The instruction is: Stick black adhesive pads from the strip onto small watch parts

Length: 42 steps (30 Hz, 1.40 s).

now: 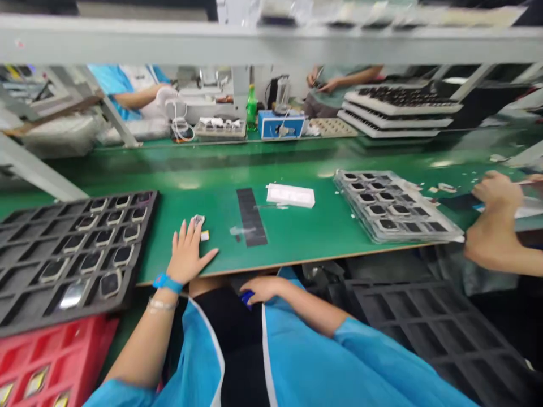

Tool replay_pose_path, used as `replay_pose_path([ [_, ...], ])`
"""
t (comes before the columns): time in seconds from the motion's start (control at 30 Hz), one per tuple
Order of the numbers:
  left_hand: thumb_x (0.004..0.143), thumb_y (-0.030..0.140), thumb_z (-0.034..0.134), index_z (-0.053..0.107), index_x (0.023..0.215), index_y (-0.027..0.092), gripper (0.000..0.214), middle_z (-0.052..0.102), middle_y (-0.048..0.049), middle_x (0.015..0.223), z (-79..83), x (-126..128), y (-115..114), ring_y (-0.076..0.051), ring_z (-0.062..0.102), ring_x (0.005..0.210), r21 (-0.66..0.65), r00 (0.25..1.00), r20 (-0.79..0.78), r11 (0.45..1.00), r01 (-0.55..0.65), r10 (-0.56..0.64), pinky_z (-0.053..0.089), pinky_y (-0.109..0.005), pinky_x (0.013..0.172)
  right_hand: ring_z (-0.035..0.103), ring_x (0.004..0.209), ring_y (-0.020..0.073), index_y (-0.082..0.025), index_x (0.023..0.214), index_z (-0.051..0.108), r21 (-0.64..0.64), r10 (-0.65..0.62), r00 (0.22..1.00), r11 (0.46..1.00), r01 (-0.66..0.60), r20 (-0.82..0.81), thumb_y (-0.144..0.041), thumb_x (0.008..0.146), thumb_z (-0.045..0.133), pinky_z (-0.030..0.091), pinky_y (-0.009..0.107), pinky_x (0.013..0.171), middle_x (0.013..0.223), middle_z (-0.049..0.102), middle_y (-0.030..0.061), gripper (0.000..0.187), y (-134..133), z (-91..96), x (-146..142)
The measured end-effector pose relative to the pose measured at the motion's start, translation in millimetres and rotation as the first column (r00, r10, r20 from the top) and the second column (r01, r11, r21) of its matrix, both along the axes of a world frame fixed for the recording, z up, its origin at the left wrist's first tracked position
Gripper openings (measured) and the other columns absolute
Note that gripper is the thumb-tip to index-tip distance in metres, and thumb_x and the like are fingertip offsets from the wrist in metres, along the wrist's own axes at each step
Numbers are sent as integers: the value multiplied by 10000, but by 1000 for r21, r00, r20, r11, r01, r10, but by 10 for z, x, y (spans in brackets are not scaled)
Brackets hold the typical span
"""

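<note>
My left hand rests flat on the green bench top, palm down and fingers spread. At its fingertips is a small white crumpled piece, and a small yellow-and-white part lies just right of the fingers. Over my lap, below the bench edge, my right hand has its fingers curled around a small dark blue object, mostly hidden, its kind unclear. In front of my hands lie a black strip with clear film pieces and a white rectangular tray.
A black tray of watch cases sits left, above a red tray. Clear stacked trays with watch cases stand right, beside a co-worker's hand. Behind are a blue device and a green bottle. A shelf beam crosses overhead.
</note>
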State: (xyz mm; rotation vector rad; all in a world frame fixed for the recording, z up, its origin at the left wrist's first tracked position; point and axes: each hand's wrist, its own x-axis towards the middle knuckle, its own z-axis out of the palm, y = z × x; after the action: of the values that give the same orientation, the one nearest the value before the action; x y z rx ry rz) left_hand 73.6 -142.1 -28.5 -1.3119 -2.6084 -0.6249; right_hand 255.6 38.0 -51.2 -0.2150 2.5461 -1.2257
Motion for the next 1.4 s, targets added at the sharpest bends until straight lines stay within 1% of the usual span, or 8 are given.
replay_pose_path([
  [0.17, 733, 368, 681, 297, 1499, 194, 874, 322, -179, 1561, -130, -213, -97, -343, 216, 1480, 381, 958, 285, 921, -77, -37, 174, -562, 1192, 641, 1121, 201, -160, 1274, 606, -425, 240, 946, 896, -129, 219, -379, 848, 687, 506, 307, 959, 1226, 662, 106, 486, 225, 350, 220],
  [0.37, 601, 87, 478, 371, 1381, 277, 810, 539, -97, 1330, -222, -340, -242, -220, 448, 1344, 689, 768, 619, 583, -431, -165, 332, -468, 1147, 663, 981, 189, -173, 1123, 660, -353, -433, 894, 859, 371, -112, -367, 827, 676, 506, 372, 945, 1063, 704, 83, 354, 371, 711, -275],
  [0.6, 606, 76, 489, 343, 1400, 220, 820, 517, -130, 1315, -171, -231, -195, -251, 456, 1324, 674, 788, 591, 641, -367, -170, 337, -496, 1133, 533, 1192, 301, -158, 1291, 572, 209, -395, 822, 837, 506, -411, -351, 739, 783, 443, 450, 1002, 1315, 570, 153, 622, -370, 559, -1585],
  [0.73, 697, 123, 548, 374, 1389, 215, 720, 545, -133, 1280, -188, -228, -208, -247, 507, 1263, 652, 795, 574, 697, -299, -195, 395, -477, 1085, 499, 1215, 341, -139, 1314, 550, 359, -368, 844, 783, 508, -391, -300, 747, 763, 428, 487, 1001, 1292, 569, 172, 627, -424, 519, -1880],
  [0.87, 864, 314, 565, 480, 1295, 202, 454, 610, -121, 1184, -140, -273, -172, -212, 586, 1148, 626, 700, 683, 662, -412, -210, 443, -416, 1029, 563, 1113, 262, -142, 1234, 586, 255, -319, 826, 845, 470, -464, -164, 725, 708, 438, 410, 1002, 1168, 633, 120, 524, -326, 483, -1785],
  [1.0, 872, 435, 608, 538, 1263, 197, 464, 652, -112, 1188, 100, -284, -58, -203, 613, 1121, 596, 457, 800, 611, -522, -390, 464, -372, 994, 576, 1089, 243, -187, 1212, 574, -21, -282, 717, 936, 350, -637, -210, 715, 697, 453, 418, 984, 1158, 638, 93, 512, -231, 626, -1527],
  [1.2, 720, 443, 790, 681, 1115, 154, 501, 726, -114, 1031, 568, -231, 236, -224, 693, 946, 674, 22, 718, 688, -269, -696, 533, -319, 857, 580, 1050, 226, -232, 1167, 583, -90, -235, 604, 961, 261, -762, -210, 743, 686, 484, 401, 942, 1120, 657, 67, 437, -17, 1025, -1122],
  [1.4, 582, 266, 893, 702, 1073, 191, 532, 723, -43, 964, 738, -153, 712, -158, 689, 810, 681, -90, 697, 696, -226, -711, 566, -264, 743, 534, 1214, 256, -254, 1131, 619, -136, -254, 611, 963, 234, -750, -302, 778, 721, 419, 474, 1057, 1300, 607, 72, 371, 489, 1215, -797],
])
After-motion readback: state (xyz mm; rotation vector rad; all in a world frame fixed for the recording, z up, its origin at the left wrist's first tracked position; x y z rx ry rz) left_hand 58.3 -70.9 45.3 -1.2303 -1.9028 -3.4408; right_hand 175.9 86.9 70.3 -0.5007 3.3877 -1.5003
